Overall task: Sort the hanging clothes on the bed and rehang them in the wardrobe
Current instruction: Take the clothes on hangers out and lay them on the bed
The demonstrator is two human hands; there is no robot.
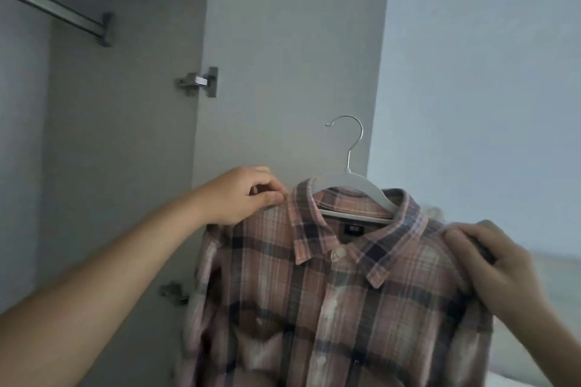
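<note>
The plaid shirt (339, 292) is on a white hanger (355, 190) with a metal hook (349, 138), held up in the air in front of the open wardrobe door (292, 56), well below and to the right of the rail (53, 8). The shirt is buttoned at the collar and sits fairly square on the hanger, so the sorting of this piece looks finished; what remains, as I judge it, is to lift it across and catch the hook over the rail. The left hand (245, 195) has its fingers curled, pinching the cloth at the shirt's left shoulder. The right hand (490, 258) grips the other shoulder, fingers wrapped over the cloth and probably the hanger's end beneath, though that end is hidden. The part of the rail in view carries nothing, and its bracket (105, 28) is bare; how many clothes are hung further along cannot be told. A pale strip at the lower right may be the bed (559, 280), too blurred to show what is left on it.
</note>
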